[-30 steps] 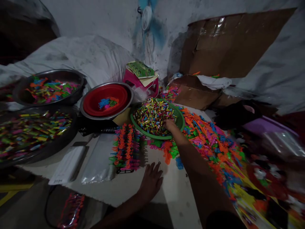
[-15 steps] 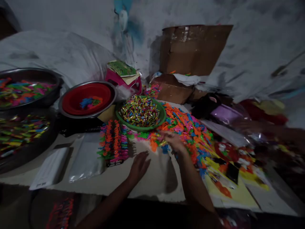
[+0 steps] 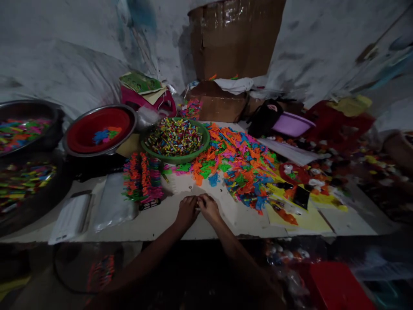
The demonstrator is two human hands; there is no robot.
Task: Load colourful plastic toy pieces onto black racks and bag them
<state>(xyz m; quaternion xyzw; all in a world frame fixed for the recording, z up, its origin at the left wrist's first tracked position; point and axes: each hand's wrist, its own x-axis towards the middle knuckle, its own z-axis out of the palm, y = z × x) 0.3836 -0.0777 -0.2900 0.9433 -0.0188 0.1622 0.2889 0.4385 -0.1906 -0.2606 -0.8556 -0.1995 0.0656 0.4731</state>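
Observation:
Near the front of the table (image 3: 167,226) my left hand (image 3: 187,212) and my right hand (image 3: 208,208) meet, fingertips together. Both are closed in a pinch around something too small and hidden to name. Just beyond them lie a tiny ring (image 3: 190,187) and a blue plastic piece (image 3: 213,179). A green basin (image 3: 206,140) full of small bright-wrapped cylinders stands farther back. To its right spreads a pile of colourful plastic pieces (image 3: 241,150), mostly orange, blue, green and pink. Left of my hands sit rows of similar pieces (image 3: 143,176), packed closely together.
On the left are a clear plastic bag stack (image 3: 116,204), a white box-shaped device (image 3: 71,217), a red bowl (image 3: 80,133) in a metal basin, and two dark basins of pieces. Yellow sheets (image 3: 303,221) and small figures lie right. Cardboard boxes (image 3: 222,107) stand behind.
My right hand has come back from the plastic pieces by the green basin to join my left hand. Both hands have closed together. The camera view has shifted, and another person's arm at right is gone.

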